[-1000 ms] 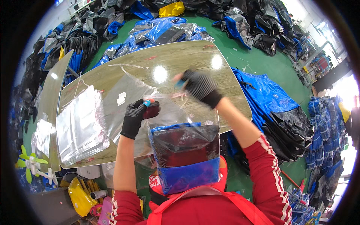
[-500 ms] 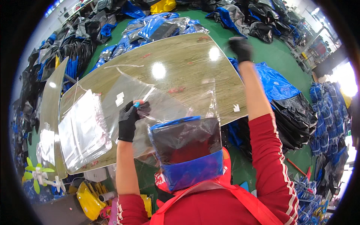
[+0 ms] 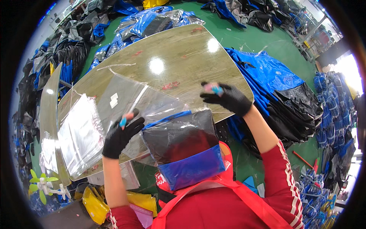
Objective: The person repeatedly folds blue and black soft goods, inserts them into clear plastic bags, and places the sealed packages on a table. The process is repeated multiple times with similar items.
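My left hand (image 3: pixel 122 136), in a black glove with bare fingertips and blue bands, is over the table's near left part with its fingers apart. Under and beside it lies a loose clear plastic bag (image 3: pixel 126 89). My right hand (image 3: pixel 228 98), gloved the same way, hovers over the right side of the table, fingers stretched out and holding nothing. Between the hands, at the near edge, a folded black and blue plastic piece in a clear bag (image 3: pixel 183 131) stands out toward me. The wood-patterned table (image 3: pixel 183 49) carries a stack of clear bags (image 3: pixel 82 133) at its left.
A blue and black sheet pile (image 3: pixel 274 76) lies right of the table on the green floor (image 3: pixel 236 38). Another blue heap (image 3: pixel 145 26) is beyond it. Bundled blue items (image 3: pixel 331 110) stand far right. A small green fan (image 3: pixel 42 183) and yellow packets (image 3: pixel 95 204) are near left.
My right hand has come back from beyond the table's right edge to over the table. My left hand has moved slightly left and nearer, its fingers now spread. The folded piece is shifted left.
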`<state>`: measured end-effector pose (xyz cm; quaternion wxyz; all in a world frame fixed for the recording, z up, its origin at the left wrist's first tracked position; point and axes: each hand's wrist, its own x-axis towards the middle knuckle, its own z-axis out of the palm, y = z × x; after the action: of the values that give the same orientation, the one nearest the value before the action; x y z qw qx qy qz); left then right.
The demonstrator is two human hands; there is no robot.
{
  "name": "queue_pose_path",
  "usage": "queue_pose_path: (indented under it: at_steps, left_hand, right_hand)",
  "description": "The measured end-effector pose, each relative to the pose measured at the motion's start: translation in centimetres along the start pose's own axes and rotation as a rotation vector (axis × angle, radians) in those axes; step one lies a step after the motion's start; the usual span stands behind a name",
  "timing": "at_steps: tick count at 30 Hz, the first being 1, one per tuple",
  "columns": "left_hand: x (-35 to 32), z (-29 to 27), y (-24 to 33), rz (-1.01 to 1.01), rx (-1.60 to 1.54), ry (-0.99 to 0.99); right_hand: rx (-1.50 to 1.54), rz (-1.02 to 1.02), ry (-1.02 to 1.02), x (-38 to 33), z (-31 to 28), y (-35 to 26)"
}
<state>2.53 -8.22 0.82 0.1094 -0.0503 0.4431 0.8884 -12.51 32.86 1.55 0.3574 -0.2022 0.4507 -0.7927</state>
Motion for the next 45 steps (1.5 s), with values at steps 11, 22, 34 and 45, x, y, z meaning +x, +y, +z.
queue_pose_path:
  at_steps: [11,22,34,45]
  left_hand:
    - [-3.6,8.1,2.2,0.266,1.829,0.371]
    - [-5.8,5.2,-13.7,-0.088,0.789,0.497]
    - [16.1,10.5,5.0,0.122,0.648,0.465]
    - [28.8,3.6,-5.0,-0.164,0.178,-0.195]
  right_hand:
    - [-1.673,-0.099,0.206,-4.9,7.7,-5.6]
    - [-2.117,-0.296,1.219,-12.6,-19.3,1.2]
    - [-1.641,0.887,1.172,-17.9,-34.4,-4.7]
    - [-1.555,-0.379,1.151,-31.9,2.0,-18.3]
